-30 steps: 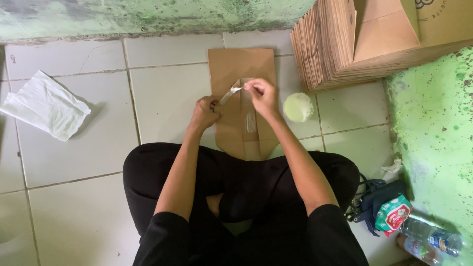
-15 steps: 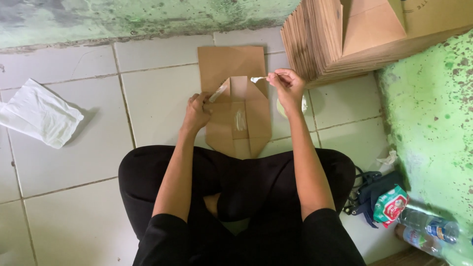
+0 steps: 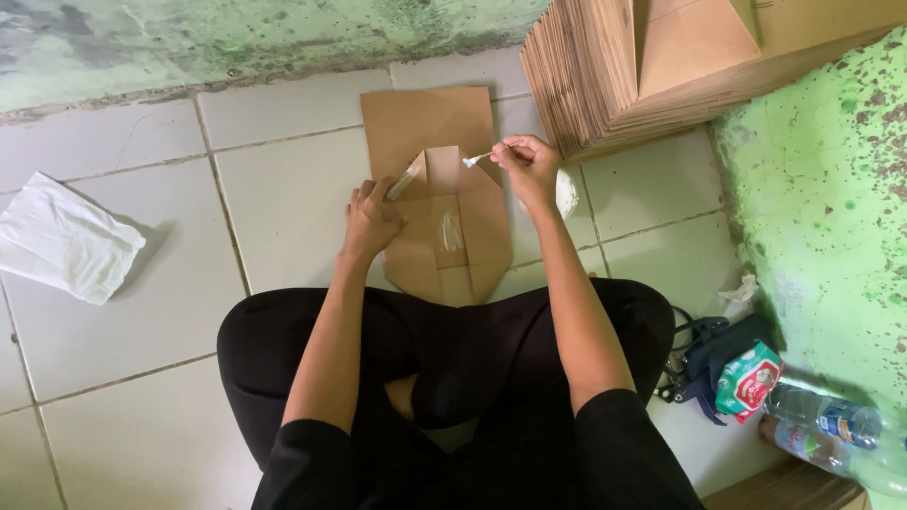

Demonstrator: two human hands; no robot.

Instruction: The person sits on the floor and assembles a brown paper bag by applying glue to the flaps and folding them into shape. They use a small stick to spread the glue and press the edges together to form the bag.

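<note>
Two hands at a brown paper bag [image 3: 444, 203] lying flat on the tiled floor [image 3: 283, 189], near the wall. L hand [image 3: 370, 219]: grip pressed flat on bag's left fold. R hand [image 3: 527, 165]: grip pinching a small stick [image 3: 484, 157], tip over bag's top-right flap. Stacked bags [image 3: 605, 66] just beyond R hand; white cloth [image 3: 66, 247] well apart at floor's left edge.
</note>
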